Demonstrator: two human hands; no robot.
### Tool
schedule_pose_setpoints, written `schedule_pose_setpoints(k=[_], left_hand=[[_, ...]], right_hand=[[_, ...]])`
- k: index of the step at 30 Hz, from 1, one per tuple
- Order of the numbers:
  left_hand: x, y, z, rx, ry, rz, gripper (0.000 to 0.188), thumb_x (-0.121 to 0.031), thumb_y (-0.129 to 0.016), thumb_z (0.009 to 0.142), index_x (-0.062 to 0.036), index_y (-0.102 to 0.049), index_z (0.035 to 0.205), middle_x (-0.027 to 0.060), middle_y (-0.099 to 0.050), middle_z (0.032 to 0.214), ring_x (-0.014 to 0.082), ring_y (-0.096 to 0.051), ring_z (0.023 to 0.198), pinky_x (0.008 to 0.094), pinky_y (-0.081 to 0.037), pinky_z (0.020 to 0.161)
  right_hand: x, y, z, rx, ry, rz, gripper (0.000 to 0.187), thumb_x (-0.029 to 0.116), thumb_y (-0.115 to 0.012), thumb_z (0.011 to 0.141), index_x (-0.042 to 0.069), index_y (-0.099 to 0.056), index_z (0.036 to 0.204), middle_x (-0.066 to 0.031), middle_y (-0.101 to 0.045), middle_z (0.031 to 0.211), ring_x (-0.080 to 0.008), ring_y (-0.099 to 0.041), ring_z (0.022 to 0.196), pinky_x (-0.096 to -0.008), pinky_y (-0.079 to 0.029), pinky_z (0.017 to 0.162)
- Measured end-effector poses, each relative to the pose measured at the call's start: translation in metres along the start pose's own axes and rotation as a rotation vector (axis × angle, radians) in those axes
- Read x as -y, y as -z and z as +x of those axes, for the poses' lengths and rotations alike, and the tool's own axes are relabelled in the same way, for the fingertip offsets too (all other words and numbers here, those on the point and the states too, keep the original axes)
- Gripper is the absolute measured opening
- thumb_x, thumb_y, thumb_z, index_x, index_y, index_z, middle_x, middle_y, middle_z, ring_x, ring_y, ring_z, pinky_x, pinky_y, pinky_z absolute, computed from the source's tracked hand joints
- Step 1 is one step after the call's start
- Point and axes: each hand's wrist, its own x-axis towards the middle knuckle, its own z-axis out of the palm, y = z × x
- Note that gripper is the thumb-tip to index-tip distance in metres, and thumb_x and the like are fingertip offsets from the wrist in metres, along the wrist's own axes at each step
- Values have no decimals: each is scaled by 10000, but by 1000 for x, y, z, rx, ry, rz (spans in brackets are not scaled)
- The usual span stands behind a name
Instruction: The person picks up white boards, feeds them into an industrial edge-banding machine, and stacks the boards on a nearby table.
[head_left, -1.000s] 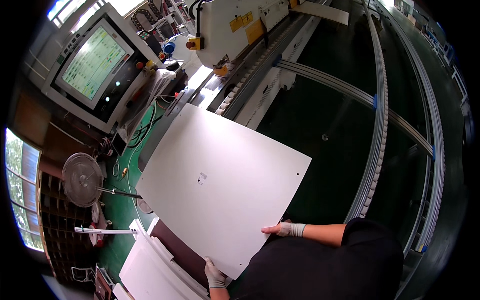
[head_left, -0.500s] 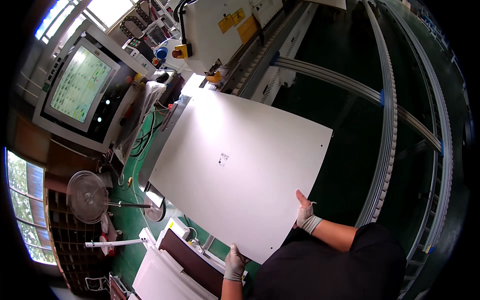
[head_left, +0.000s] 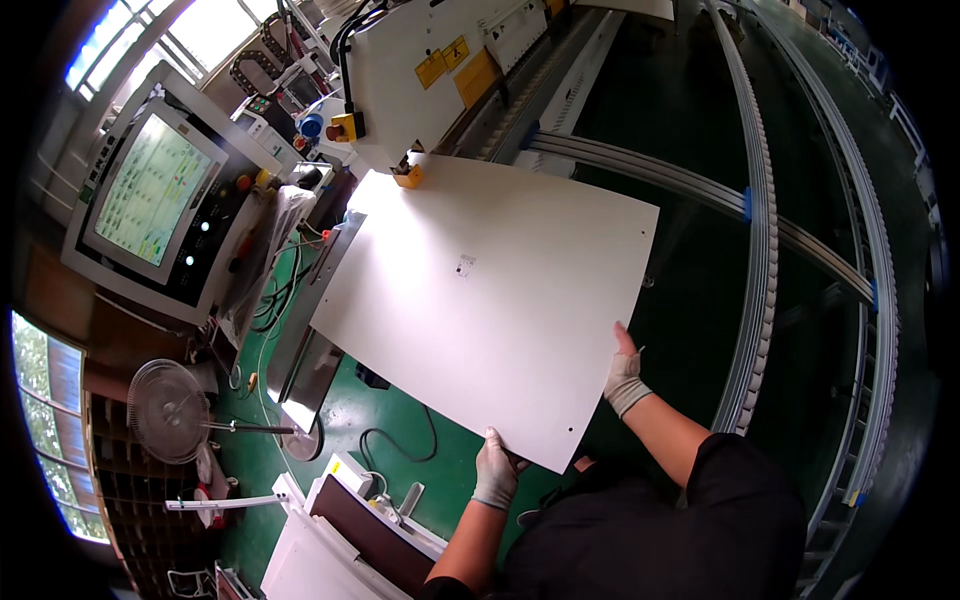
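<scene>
A large white panel [head_left: 500, 310] lies flat in front of me, with a small printed label near its middle and small dark holes near its corners. My left hand [head_left: 495, 472], in a pale glove with bare thumb tip, grips the near edge, thumb on top and fingers underneath. On the right edge, my right hand [head_left: 626, 372] holds the panel the same way, its fingers hidden below. The panel's far edge reaches the machine [head_left: 400, 80], under a small orange-yellow part [head_left: 408, 177]. A metal machine table [head_left: 300, 355] shows along its left side.
A control console [head_left: 150, 190] with a lit screen stands at left, beside a round fan [head_left: 168, 410]. Metal roller rails [head_left: 755, 250] and a crossbar [head_left: 650, 172] run on the right. White and brown panels [head_left: 350, 530] are stacked at lower left. A cable [head_left: 400, 450] lies on the green floor.
The panel has moved away from me toward the machine, its far edge now reaching the orange-yellow part. Both hands have gone forward with it, keeping their grip.
</scene>
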Motion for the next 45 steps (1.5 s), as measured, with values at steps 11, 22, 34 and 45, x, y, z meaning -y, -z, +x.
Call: schedule_pose_setpoints(k=[11, 22, 34, 45], left_hand=[[13, 73, 91, -47, -495, 712, 476, -472, -381, 999, -36, -553, 1080, 187, -651, 1036, 354, -632, 946, 406, -511, 844], [215, 375, -57, -409, 249, 1234, 294, -292, -459, 966, -26, -567, 1027, 279, -648, 956, 429, -634, 821, 488, -515, 764], [207, 407, -154, -1069, -68, 540, 292, -249, -564, 921, 23, -610, 1017, 237, -670, 944, 363, -643, 795, 459, -530, 733], [325, 505, -261, -1837, -87, -435, 306, -209, -661, 879, 68, -650, 1008, 198, -691, 933, 303, -651, 771, 432, -544, 704]], right_hand=[[-36, -2, -14, -177, 25, -242, 466, 369, -673, 838, 31, -585, 1146, -103, -622, 1096, -232, -607, 978, -360, -490, 901], [-47, 1, -6, -204, 213, -474, 90, 183, -618, 896, 139, -563, 840, -42, -600, 701, -164, -591, 560, -282, -456, 464], [-144, 128, -80, 889, -378, -2511, 487, 548, -533, 890, 103, -730, 904, -115, -713, 894, -326, -670, 843, -415, -512, 749], [-67, 231, -80, -32, -442, -1575, 207, 171, -683, 848, 17, -650, 981, -74, -595, 670, -188, -534, 520, -324, -417, 454]])
